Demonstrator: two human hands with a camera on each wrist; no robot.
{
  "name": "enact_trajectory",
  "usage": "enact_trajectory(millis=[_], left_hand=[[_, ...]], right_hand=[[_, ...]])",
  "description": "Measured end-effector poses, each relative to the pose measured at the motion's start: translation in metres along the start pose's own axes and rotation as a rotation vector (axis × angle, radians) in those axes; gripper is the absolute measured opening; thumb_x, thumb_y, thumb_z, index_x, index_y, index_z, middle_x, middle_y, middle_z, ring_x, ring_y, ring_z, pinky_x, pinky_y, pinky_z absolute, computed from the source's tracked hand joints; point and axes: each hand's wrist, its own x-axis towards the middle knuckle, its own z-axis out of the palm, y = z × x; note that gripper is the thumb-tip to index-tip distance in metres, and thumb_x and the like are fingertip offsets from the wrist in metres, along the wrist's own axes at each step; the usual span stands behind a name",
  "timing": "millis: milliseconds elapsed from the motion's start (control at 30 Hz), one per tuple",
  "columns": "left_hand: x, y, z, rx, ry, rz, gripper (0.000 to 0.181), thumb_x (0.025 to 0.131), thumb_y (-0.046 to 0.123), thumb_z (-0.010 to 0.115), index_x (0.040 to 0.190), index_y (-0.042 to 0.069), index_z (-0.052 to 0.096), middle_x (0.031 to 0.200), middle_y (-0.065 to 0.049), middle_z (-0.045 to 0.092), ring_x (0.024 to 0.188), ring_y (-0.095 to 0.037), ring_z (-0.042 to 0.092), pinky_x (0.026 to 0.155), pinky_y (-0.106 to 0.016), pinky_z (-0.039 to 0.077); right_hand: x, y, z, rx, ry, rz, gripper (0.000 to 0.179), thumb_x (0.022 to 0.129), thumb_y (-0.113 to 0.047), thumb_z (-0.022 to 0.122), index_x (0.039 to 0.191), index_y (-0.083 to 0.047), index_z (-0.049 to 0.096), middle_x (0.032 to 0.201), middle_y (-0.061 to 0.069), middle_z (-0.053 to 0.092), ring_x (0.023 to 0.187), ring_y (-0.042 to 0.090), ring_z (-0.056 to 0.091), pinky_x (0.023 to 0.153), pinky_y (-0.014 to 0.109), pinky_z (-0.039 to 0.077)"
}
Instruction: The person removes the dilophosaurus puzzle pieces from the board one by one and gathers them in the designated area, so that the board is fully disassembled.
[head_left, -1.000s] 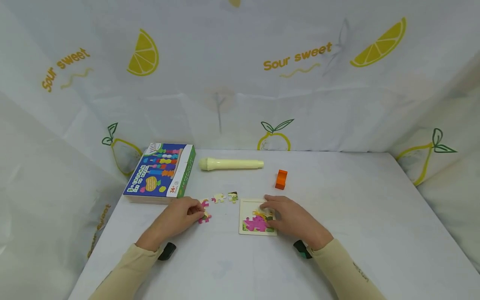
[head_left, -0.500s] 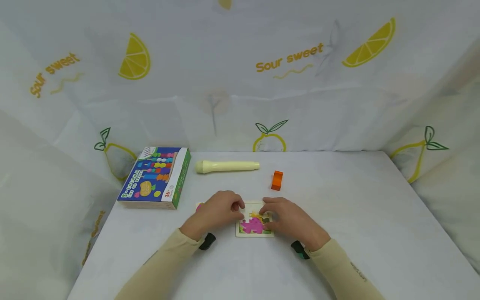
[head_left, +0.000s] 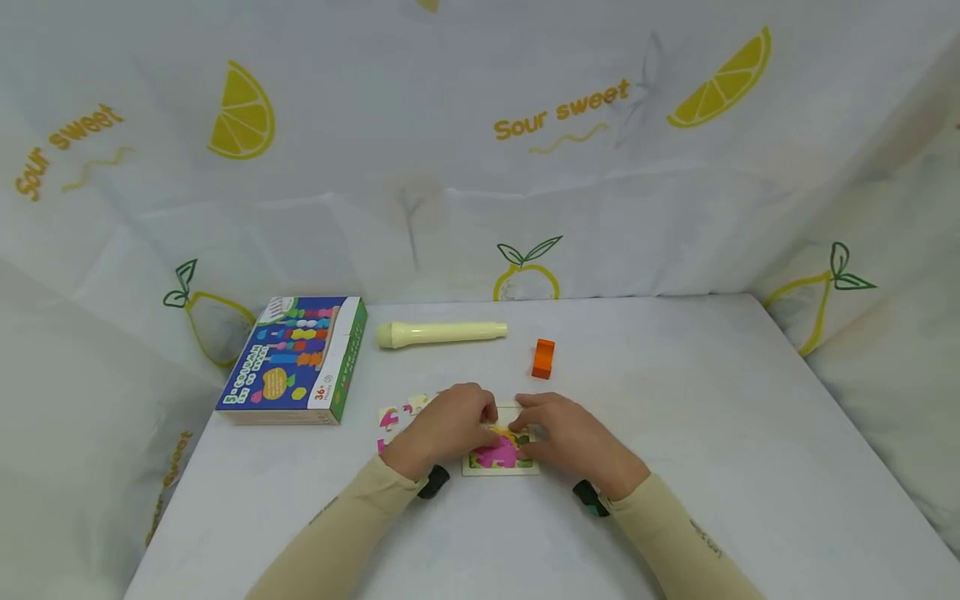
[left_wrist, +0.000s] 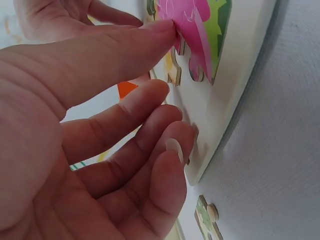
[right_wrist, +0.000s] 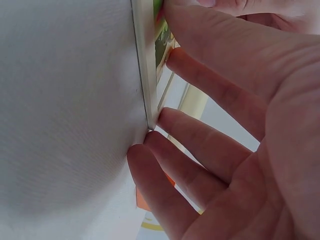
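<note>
A small square puzzle board (head_left: 480,472) with a pink figure lies in front of me, partly covered by both hands. My left hand (head_left: 450,423) is over its left side. In the left wrist view the left thumb presses a pink puzzle piece (left_wrist: 186,15) in the board, while the other fingers are loosely curled and apart from the thumb. My right hand (head_left: 573,437) rests at the board's right side, its thumb on the face and its fingertips along the edge. Several loose puzzle pieces (head_left: 388,419) lie left of the board, partly hidden by my left hand.
A blue game box (head_left: 288,358) lies at the back left. Behind the board are a pale yellow toy microphone (head_left: 442,333) and an orange block (head_left: 543,358). A white curtain (head_left: 420,150) with lemon prints hangs along the table's far edge.
My left hand has moved right from the loose pieces to the board, and its thumb now presses there. The right hand has stayed at the board's right side. The head view has shifted slightly.
</note>
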Motion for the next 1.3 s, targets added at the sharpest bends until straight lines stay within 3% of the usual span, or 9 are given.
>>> enact_trajectory(millis=[400,833,1033,1167,1300], left_hand=[[-0.0033,0.0062,0.0029,0.006,0.032,-0.034,0.025,0.088,0.033,0.091,0.083,0.015,0.075,0.075,0.007,0.064,0.071,-0.011,0.058,0.065,-0.026,0.048],[-0.0041,0.0066,0.0059,-0.104,0.044,-0.08,0.025,0.088,0.027,0.092,0.085,0.016,0.07,0.076,0.005,0.065,0.074,-0.014,0.058,0.067,-0.027,0.048],[-0.0058,0.0043,0.0044,-0.171,0.043,-0.101,0.026,0.089,0.025,0.091,0.102,0.013,0.072,0.081,0.004,0.066,0.075,-0.015,0.059,0.068,-0.028,0.05],[-0.0051,0.0016,0.0033,-0.175,0.038,-0.082,0.021,0.095,0.024,0.086,0.108,0.012,0.075,0.08,0.004,0.066,0.072,-0.014,0.06,0.068,-0.027,0.051],[-0.0022,-0.0011,0.0036,-0.185,0.036,-0.055,0.009,0.1,0.023,0.079,0.1,0.014,0.078,0.079,0.006,0.068,0.073,-0.013,0.062,0.07,-0.027,0.052]], right_hand=[[0.0016,-0.0038,-0.0024,0.027,-0.008,0.034,0.024,0.09,-0.017,0.089,0.114,-0.018,0.085,0.154,0.009,0.064,0.145,0.032,0.058,0.119,0.052,0.049],[0.0017,-0.0043,-0.0006,0.016,-0.015,0.068,0.024,0.088,-0.02,0.09,0.112,-0.021,0.085,0.154,0.006,0.065,0.146,0.031,0.057,0.119,0.053,0.048],[0.0032,-0.0046,-0.0004,0.002,-0.013,0.048,0.025,0.089,-0.02,0.09,0.113,-0.02,0.085,0.153,0.007,0.065,0.145,0.031,0.057,0.118,0.052,0.049],[0.0026,-0.0057,-0.0008,0.011,-0.015,0.047,0.025,0.089,-0.02,0.09,0.113,-0.019,0.085,0.154,0.007,0.065,0.146,0.031,0.057,0.118,0.053,0.049],[0.0006,-0.0055,-0.0013,0.015,-0.019,0.059,0.025,0.089,-0.021,0.09,0.114,-0.02,0.084,0.155,0.007,0.064,0.147,0.032,0.056,0.119,0.053,0.048]])
